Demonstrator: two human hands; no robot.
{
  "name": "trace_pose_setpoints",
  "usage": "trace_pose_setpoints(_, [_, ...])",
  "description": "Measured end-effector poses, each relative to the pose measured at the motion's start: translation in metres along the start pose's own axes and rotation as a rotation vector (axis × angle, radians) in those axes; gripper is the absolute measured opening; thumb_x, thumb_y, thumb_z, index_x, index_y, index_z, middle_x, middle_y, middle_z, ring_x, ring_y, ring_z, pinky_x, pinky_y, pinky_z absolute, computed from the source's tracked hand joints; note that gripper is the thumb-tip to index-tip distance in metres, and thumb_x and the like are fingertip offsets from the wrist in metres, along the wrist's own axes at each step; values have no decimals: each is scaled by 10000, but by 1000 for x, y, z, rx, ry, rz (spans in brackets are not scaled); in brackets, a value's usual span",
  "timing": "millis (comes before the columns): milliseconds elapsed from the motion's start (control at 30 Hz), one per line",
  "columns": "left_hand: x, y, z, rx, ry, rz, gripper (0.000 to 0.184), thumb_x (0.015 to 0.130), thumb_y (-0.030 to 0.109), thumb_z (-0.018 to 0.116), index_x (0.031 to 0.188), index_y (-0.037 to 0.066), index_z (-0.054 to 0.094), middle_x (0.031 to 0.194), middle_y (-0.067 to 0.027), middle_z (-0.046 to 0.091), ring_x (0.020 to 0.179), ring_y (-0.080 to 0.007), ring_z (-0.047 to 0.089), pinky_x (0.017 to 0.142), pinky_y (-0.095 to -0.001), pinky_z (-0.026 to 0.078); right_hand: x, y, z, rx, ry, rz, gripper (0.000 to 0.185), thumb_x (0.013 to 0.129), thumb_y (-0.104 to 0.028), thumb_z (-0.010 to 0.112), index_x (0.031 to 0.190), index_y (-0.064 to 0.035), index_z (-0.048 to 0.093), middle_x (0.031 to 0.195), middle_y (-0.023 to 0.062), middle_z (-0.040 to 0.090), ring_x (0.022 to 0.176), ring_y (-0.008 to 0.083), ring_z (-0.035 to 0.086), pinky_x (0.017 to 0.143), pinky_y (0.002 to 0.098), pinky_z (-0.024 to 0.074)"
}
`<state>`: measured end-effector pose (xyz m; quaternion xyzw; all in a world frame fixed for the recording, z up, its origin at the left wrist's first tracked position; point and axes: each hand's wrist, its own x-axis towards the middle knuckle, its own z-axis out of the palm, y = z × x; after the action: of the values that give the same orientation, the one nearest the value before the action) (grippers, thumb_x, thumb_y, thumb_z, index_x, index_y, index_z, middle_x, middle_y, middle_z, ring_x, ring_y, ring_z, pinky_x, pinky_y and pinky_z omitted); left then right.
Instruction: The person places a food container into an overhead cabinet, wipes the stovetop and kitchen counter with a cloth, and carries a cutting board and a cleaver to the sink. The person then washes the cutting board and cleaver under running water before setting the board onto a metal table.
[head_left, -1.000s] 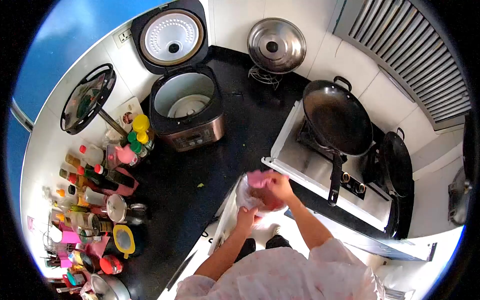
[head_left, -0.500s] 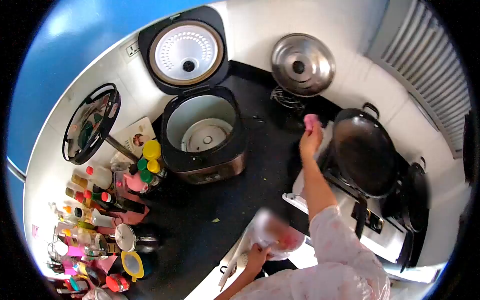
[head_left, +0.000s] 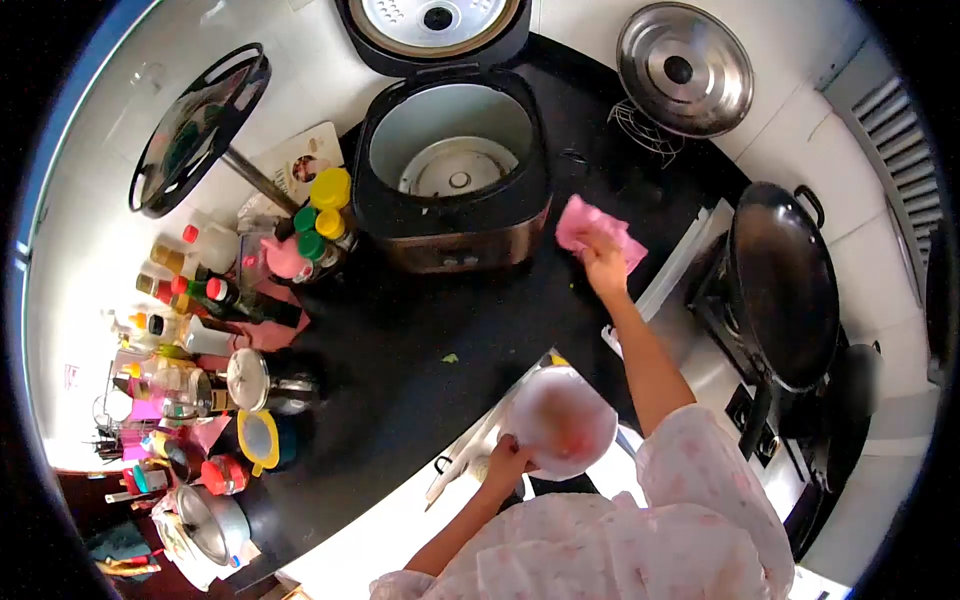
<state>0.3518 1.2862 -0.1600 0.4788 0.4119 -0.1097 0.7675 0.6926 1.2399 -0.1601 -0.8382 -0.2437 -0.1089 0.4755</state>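
While left hand (head_left: pixel 510 461) holds container (head_left: pixel 575 415), right hand (head_left: pixel 603 266) on cloth (head_left: pixel 577 217); black counter (head_left: pixel 400 385).

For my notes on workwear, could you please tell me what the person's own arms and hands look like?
The left grip and right grip are bare, ungloved human hands. The forearms are uncovered. The right sleeve is loose and whitish with scattered faint pink marks, ending near the elbow; the little of the left sleeve that shows is similarly pale.
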Motion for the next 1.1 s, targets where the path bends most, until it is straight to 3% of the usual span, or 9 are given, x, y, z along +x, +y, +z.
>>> trace_pose_setpoints(300, [-12,2,2,-188,-65,-40,337,817,113,574,1071,-14,392,1031,-153,498,881,-259,586,696,-348,569,-196,-133,-75,232,-158,189,135,791,-98,530,710,-10,592,645,93,552,609,196,529,556,319,407])
trace_pose_setpoints(467, [-22,2,-5,-122,-183,13,347,822,125,577,1080,-22,397,1064,-164,499,875,-264,590,698,-352,568,-147,-102,-101,475,100,486,233,826,-172,458,822,4,609,601,28,521,522,128,479,498,258,390])
trace_pose_setpoints(533, [-24,-8,-12,-115,-180,40,349,826,132,575,1080,-29,399,1064,-168,503,868,-267,592,700,-354,567,-98,-124,-112,502,178,515,222,836,-175,460,872,-8,601,664,14,537,556,117,461,496,240,377])
trace_pose_setpoints(600, [-22,-25,-21,-48,-146,18,344,830,145,572,1057,-55,410,1023,-172,517,836,-265,601,701,-347,564,-59,-104,-95,288,399,157,184,837,-162,488,884,-12,583,761,37,562,658,115,508,561,243,420])
trace_pose_setpoints(700, [-72,7,-17,-144,-63,-50,346,824,164,590,1017,-70,424,958,-159,517,823,-252,596,713,-323,557,-23,-69,-65,-140,341,-162,150,766,-96,547,897,-35,587,979,149,586,873,334,552,779,384,443])
trace_pose_setpoints(800, [-70,-9,-24,-226,-12,-87,329,818,176,608,974,-52,429,908,-137,508,809,-224,582,707,-305,553,-12,-15,-13,-331,-24,-42,192,754,-165,553,925,-96,606,1108,86,555,1099,280,470,924,427,344])
trace_pose_setpoints(833, [-75,-10,-24,-268,-7,-89,309,823,168,601,960,-48,428,901,-135,508,801,-218,581,704,-303,553,-16,-11,10,-595,170,-163,213,759,-180,542,951,-123,617,1119,47,554,1144,267,440,964,438,307])
trace_pose_setpoints(1000, [-86,-12,-28,-289,4,-133,319,836,171,582,972,-62,412,948,-159,517,853,-214,581,753,-300,545,-60,5,47,-528,-177,-517,268,764,-176,555,1023,-135,613,1122,49,553,1120,295,463,945,440,352])
trace_pose_setpoints(1100, [-82,-21,-32,-348,-38,-107,301,837,167,579,967,-48,413,924,-142,510,850,-205,567,768,-296,539,-92,-88,65,77,-298,-51,257,756,-165,571,995,-88,624,1034,89,594,1025,286,528,880,376,406])
